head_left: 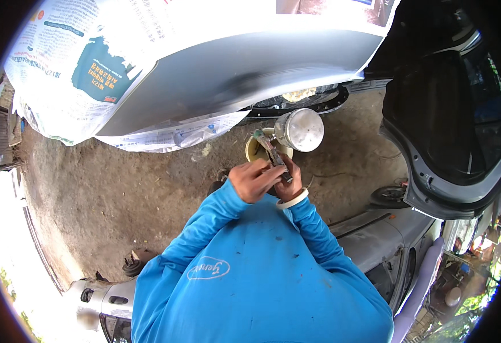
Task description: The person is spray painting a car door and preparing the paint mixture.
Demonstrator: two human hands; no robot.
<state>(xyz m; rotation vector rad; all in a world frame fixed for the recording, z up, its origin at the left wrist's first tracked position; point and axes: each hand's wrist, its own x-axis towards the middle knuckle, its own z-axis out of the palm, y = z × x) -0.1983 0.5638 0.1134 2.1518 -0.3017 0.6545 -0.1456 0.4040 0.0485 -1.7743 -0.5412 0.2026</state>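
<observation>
Both hands meet in front of my chest on a paint spray gun [274, 154] with a worn, paint-stained metal body. Its round silver cup [306, 130] sits beside the gun's front end, lid facing up. My right hand [291, 176], a pale band at its wrist, is wrapped round the gun's near part. My left hand [254, 180] is closed, with its fingers pressed on the gun's near end from the left. Below the gun stands a cream-coloured bucket [252, 150], partly hidden by gun and cup. The fingers partly cover the gun's handle.
Ahead is a grey car panel [222, 74], bordered by newspaper masking sheets [62, 63]. A dark open car door or hatch [433, 114] stands at the right. Grey car parts [376, 237] lie behind it on the stained concrete floor [119, 200]. A small wheel [389, 197] is nearby.
</observation>
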